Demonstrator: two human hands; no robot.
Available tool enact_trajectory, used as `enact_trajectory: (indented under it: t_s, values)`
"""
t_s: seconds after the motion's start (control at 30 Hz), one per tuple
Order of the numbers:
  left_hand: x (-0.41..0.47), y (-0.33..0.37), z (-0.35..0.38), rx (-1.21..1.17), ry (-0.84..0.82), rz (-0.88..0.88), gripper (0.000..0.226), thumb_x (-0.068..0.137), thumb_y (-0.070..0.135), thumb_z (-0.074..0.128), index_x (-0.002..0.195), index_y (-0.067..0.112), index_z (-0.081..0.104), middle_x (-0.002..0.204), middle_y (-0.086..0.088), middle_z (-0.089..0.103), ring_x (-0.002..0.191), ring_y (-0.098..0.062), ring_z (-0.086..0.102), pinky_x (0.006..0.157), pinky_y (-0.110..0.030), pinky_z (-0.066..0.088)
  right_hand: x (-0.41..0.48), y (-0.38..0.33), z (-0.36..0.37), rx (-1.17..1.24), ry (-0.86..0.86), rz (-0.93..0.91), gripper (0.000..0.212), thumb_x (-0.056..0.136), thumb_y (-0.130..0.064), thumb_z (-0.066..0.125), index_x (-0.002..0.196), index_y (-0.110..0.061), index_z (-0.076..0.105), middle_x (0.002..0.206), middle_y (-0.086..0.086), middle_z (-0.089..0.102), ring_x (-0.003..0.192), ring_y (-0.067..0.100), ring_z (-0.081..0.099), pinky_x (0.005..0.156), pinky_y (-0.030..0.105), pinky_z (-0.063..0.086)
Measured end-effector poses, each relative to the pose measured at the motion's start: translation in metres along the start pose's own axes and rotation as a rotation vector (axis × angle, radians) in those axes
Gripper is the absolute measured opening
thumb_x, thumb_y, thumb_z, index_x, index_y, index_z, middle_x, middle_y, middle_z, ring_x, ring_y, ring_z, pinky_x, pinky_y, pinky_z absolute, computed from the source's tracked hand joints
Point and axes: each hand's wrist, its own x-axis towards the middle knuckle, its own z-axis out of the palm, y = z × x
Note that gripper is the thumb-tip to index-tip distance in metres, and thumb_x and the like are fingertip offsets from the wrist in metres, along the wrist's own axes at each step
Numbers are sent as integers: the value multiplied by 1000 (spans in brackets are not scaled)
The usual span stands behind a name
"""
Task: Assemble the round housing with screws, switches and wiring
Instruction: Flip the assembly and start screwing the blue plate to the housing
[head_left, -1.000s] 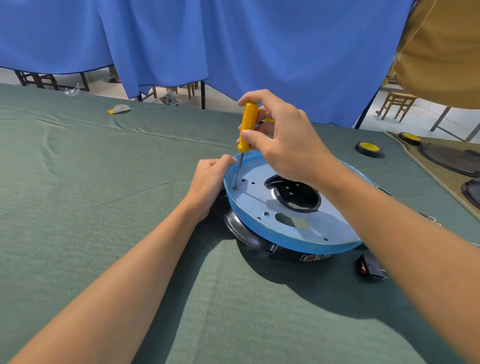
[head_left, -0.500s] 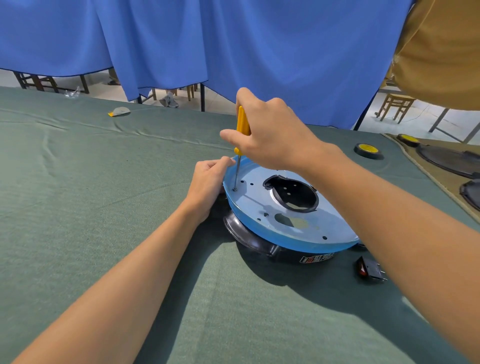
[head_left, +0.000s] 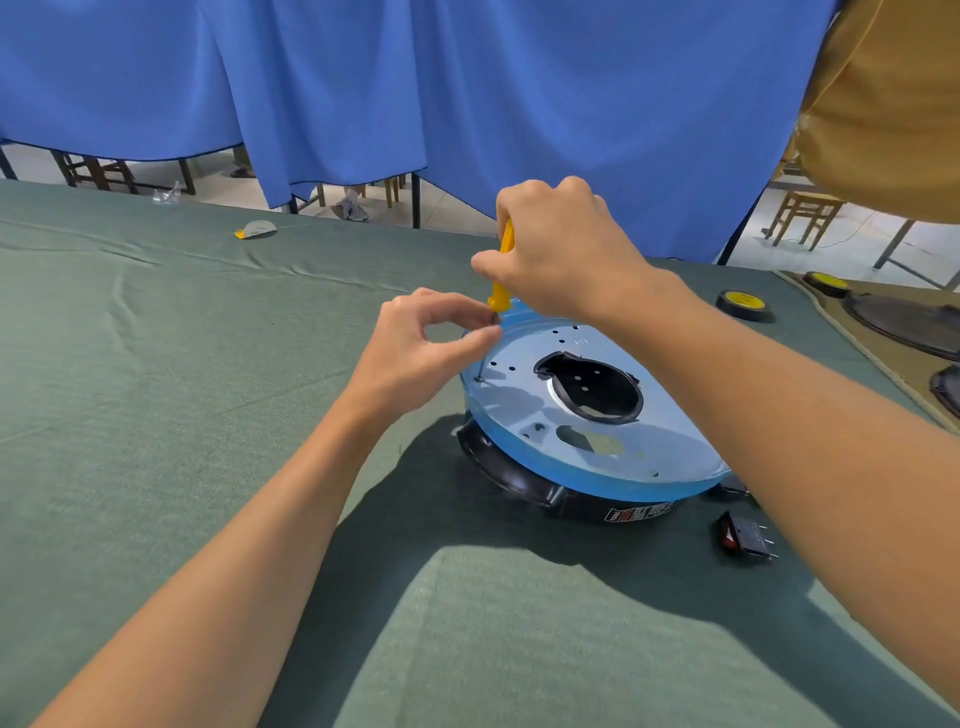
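The round housing lies on the green cloth, a blue-filmed metal plate over a black body, with a large dark opening in the middle. My right hand grips the yellow-handled screwdriver upright; its tip sits at a hole near the plate's left rim. My left hand is raised beside the rim, thumb and forefinger pinching the screwdriver's shaft just under the handle. A black rocker switch with a red face lies on the cloth right of the housing, under my right forearm.
Two black-and-yellow tape rolls sit at the back right. Dark round parts rest on a tan mat at the right edge. A small grey scrap lies far left. Blue curtains hang behind the table; a person in tan stands top right.
My left hand has lifted off the housing's rim and moved its fingers to the screwdriver shaft. My right hand has turned around the handle and now hides most of it.
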Motion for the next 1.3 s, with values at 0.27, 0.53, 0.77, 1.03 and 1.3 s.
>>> enact_trajectory:
  t_s: [0.27,0.53,0.77,1.03,1.3]
  values:
    - [3,-3,1,-88,-10,-94,19,72,5,82,75,23,76,68,21,71,71,3,65,76,-21,55,0,-11,-14,19,-146,-137,31,90,-44,58,99,-15,51,91,3,50,93,25,47,71,34,39]
    - [4,-3,-4,57,-129,35,10,87,8,71,93,7,78,94,1,74,90,1,66,82,-14,49,6,-11,-18,-14,-130,-154,25,85,-34,67,86,-16,49,97,8,50,93,29,49,66,33,37]
    - [3,-4,5,168,-46,98,7,80,9,77,76,4,79,75,-10,73,84,-24,66,77,-33,51,4,-17,-13,-48,-146,-70,37,89,-37,59,68,-18,35,76,2,35,89,31,44,67,35,36]
    - [5,-6,0,142,-179,16,11,89,11,69,91,9,79,97,-1,76,101,-1,65,82,4,32,5,-17,-20,-32,-188,-220,21,88,-21,64,73,-23,49,78,-1,45,87,24,55,55,28,36]
    - [3,-6,0,83,-94,30,7,84,8,74,83,5,80,87,-7,76,91,-15,67,82,-26,50,3,-19,-8,-185,-89,-127,28,95,-47,50,90,-21,41,80,2,33,82,30,39,70,38,32]
